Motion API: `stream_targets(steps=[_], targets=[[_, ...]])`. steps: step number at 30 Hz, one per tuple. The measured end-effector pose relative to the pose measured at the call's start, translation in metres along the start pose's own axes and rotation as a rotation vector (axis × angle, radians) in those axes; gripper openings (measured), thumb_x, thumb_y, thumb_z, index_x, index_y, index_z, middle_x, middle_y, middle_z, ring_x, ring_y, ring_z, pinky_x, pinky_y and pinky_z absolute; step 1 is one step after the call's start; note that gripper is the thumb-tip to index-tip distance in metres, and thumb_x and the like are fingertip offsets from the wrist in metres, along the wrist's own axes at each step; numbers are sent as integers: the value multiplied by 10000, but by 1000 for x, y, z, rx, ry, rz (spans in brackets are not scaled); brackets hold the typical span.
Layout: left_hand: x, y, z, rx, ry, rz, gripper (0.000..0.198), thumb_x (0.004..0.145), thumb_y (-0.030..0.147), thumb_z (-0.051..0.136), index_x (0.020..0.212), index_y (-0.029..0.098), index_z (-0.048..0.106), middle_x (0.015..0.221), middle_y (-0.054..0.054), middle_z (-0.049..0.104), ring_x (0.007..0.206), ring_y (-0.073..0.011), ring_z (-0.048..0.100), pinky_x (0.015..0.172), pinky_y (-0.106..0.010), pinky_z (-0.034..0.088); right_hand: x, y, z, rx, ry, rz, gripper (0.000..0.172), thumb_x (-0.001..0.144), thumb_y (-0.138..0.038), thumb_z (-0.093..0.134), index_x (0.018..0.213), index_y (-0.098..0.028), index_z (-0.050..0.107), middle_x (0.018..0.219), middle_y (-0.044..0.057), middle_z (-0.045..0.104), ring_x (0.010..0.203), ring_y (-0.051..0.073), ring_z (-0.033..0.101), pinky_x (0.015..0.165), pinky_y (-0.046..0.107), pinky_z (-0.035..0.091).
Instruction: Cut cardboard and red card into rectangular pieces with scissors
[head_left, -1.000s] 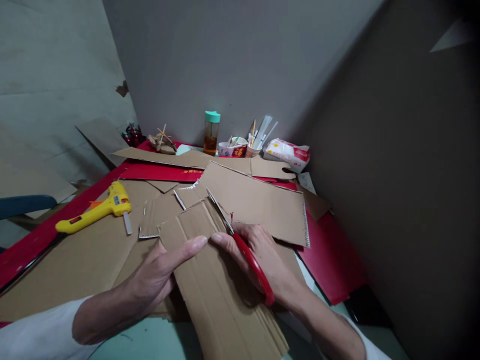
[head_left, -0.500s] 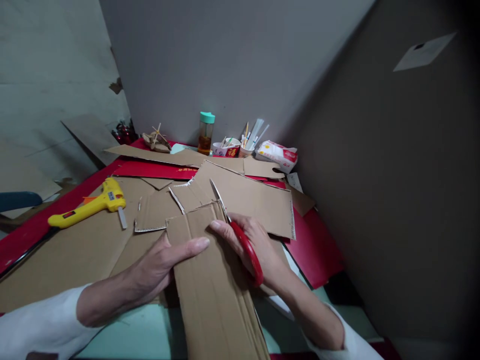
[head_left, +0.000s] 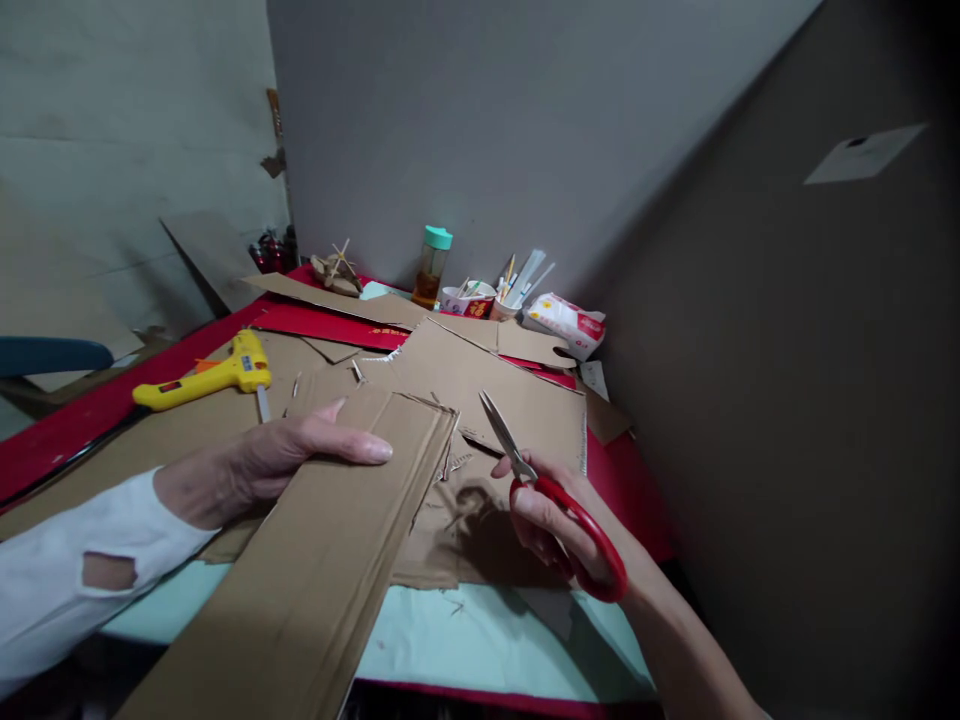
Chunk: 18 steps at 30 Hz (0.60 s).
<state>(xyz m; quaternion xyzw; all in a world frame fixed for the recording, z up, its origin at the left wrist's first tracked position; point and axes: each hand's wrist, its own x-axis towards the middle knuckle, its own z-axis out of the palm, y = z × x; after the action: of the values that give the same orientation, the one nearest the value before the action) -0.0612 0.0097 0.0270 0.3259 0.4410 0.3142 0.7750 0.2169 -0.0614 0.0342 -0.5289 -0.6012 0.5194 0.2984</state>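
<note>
Head view: creased cardboard point(head_left: 300, 550) in the grip of left hand point(head_left: 307, 450), pointed metal scissors point(head_left: 523, 468) in right hand point(head_left: 555, 518).

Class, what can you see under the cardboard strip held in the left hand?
Past the edges of the cardboard strip, more cardboard and a pale green surface show below. The strip hides most fingers of the left hand, and whatever lies directly beneath.

Left grip point(head_left: 304, 450) clamped, thumb point(head_left: 361, 446) extended; right grip point(head_left: 549, 514) apart, fingers point(head_left: 527, 532) curled.
</note>
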Motion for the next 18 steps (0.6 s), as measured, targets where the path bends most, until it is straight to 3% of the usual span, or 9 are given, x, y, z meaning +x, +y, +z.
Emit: stream_targets(steps=[2, 5, 9, 11, 14, 16, 18], targets=[[2, 1, -4, 19, -30, 20, 697, 586, 167, 853, 1253, 229, 661, 813, -106, 794, 709, -343, 765, 620, -408, 613, -2, -4, -2, -58, -2, 9, 523, 846, -608, 637, 1123, -192, 483, 557, -78, 520, 416, 99, 430, 384, 203, 342], [4, 5, -10, 41, -57, 11, 667, 574, 155, 856, 1213, 249, 692, 820, -125, 797, 681, -348, 761, 558, -394, 602, 2, -7, -7, -108, 0, -50, 501, 858, -579, 643, 1137, -188, 498, 606, -46, 579, 504, 136, 556, 475, 234, 426], [4, 8, -11, 101, -133, -5, 612, 589, 152, 832, 1181, 256, 716, 827, -131, 800, 684, -358, 761, 601, -421, 608, 18, -8, -7, 16, 54, -158, 429, 888, -560, 627, 1105, -200, 542, 727, -24, 603, 662, 166, 654, 673, 308, 526], [5, 6, -9, 117, -184, -42, 624, 573, 138, 821, 1178, 254, 720, 790, -118, 797, 708, -371, 762, 669, -454, 608, 29, -9, 1, 23, 56, -151, 400, 887, -535, 644, 1087, -200, 557, 752, -16, 625, 674, 159, 649, 680, 303, 523], [9, 1, -3, 84, -326, -109, 625, 559, 117, 793, 1163, 260, 719, 783, -86, 796, 811, -379, 762, 736, -459, 598, 43, -11, 20, 17, -43, -129, 369, 821, -444, 750, 1030, -197, 572, 764, -20, 633, 676, 146, 631, 648, 269, 507], [11, -1, -1, 77, -418, -125, 587, 594, 112, 766, 1158, 266, 711, 839, -76, 800, 888, -366, 754, 775, -449, 587, 48, -11, 32, 127, -111, -131, 350, 788, -397, 787, 980, -203, 569, 809, -34, 593, 650, 124, 619, 622, 256, 516], [14, -2, 0, 84, -434, -118, 536, 647, 116, 749, 1160, 264, 701, 890, -76, 800, 909, -342, 751, 794, -432, 579, 51, -9, 40, 261, -140, -124, 337, 800, -382, 777, 975, -212, 545, 836, -43, 568, 621, 109, 624, 606, 251, 533]])
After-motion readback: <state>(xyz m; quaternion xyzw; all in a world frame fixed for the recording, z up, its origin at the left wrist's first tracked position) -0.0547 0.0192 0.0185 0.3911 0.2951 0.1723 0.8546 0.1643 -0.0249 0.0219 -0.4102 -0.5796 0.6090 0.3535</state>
